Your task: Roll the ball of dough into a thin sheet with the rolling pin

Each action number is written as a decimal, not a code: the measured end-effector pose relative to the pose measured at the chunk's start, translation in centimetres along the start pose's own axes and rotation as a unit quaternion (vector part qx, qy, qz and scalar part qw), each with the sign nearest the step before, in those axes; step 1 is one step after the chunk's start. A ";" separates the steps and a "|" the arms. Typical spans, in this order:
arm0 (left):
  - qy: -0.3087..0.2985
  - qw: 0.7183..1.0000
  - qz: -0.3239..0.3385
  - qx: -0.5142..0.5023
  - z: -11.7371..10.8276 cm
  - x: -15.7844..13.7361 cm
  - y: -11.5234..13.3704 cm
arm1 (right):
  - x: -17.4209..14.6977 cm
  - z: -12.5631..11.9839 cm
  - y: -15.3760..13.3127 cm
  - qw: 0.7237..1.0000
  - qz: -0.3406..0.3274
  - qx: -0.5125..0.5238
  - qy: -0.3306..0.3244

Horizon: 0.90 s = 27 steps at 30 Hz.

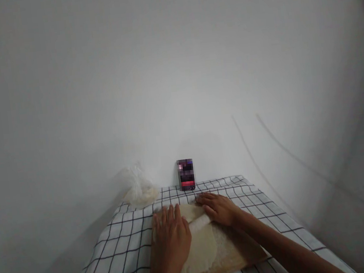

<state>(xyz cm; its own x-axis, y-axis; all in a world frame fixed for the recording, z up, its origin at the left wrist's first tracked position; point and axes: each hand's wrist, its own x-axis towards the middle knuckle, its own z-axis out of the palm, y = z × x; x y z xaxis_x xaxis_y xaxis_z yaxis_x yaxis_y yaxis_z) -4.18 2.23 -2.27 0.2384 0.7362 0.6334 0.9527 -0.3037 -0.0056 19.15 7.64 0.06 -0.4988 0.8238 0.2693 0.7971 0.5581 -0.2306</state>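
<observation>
A pale rolling pin lies slantwise over a thin, flat sheet of dough on a floured wooden board. My left hand rests over the pin's left end, palm down, with its fingers stretched out and pointing away from me. Over the right end lies my right hand, also palm down, its fingers extended toward the upper left. Both hands are open on top of the pin and hide its ends. The left hand also covers part of the dough's left side.
A checked white cloth covers the table. At its back left, against the wall, sits a clear plastic bag with something pale inside. A phone leans on the wall behind the board. Wall surfaces bound the back and right.
</observation>
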 end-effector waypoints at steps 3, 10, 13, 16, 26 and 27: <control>0.004 1.000 0.014 -0.003 -0.2 -0.6 0.2 | -1.6 -0.3 -0.7 1.000 0.008 -0.001 0.010; 0.041 0.996 0.050 -0.064 0.6 -2.6 0.3 | -6.7 -0.5 -3.0 0.998 0.024 0.006 0.060; 0.050 0.994 0.060 -0.071 1.2 -2.9 0.3 | -7.6 -0.3 -3.0 0.997 0.017 0.011 0.074; 0.038 0.995 0.060 -0.069 1.7 -2.5 -0.1 | -6.2 -0.5 -2.6 0.998 0.015 0.002 0.060; -0.023 0.999 0.035 -0.001 2.5 0.4 -2.0 | 2.5 -1.0 -0.6 1.000 0.028 -0.005 0.010; -0.019 0.999 0.026 0.002 2.5 0.5 -1.9 | 2.6 -0.6 -0.2 0.999 0.034 -0.002 0.007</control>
<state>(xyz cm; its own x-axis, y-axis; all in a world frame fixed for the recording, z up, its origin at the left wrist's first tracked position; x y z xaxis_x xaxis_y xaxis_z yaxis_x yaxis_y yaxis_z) -5.36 4.68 -3.88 0.2954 0.7416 0.6023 0.9394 -0.3404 -0.0417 17.88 9.60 1.40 -0.4393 0.8579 0.2664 0.8299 0.5011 -0.2452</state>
